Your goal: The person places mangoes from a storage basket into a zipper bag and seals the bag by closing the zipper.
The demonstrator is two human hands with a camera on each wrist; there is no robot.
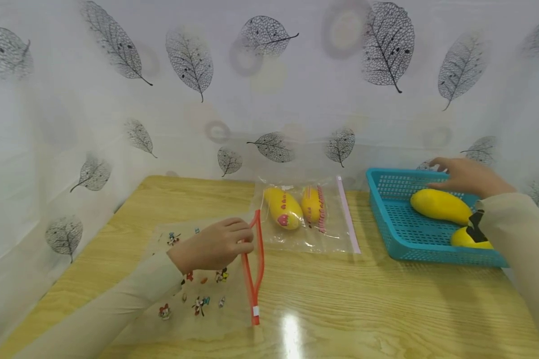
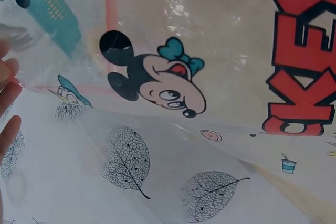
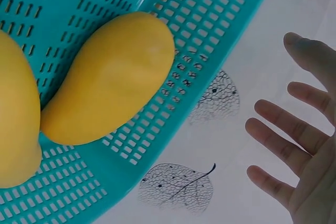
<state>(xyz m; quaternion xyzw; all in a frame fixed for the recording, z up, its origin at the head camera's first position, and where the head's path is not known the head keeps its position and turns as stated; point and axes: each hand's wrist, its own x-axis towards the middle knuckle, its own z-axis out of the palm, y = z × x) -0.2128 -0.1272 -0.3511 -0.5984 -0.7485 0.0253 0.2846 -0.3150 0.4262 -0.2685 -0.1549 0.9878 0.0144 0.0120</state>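
My left hand point(image 1: 222, 244) pinches the red zip edge of a clear zip bag point(image 1: 179, 319) printed with cartoon figures; its mouth gapes apart. In the left wrist view a mouse face and red letters show on that bag point(image 2: 231, 66), and the fingers point(image 2: 8, 98) appear at the left edge. Over the back of a teal basket point(image 1: 400, 252) hovers my right hand point(image 1: 471, 177), fingers spread and holding nothing. Two yellow mangoes lie in the basket: one mango point(image 1: 440, 204) below the hand, another mango point(image 1: 469, 239) partly behind the sleeve. The right wrist view shows the nearer mango point(image 3: 113, 77) apart from the fingers.
A second clear zip bag point(image 1: 332, 239) with a pink edge lies at the back middle, holding two yellow mangoes point(image 1: 283, 207). Wood-grain table point(image 1: 364, 309) spreads in front. A white leaf-print curtain point(image 1: 296, 109) hangs behind and along the left side.
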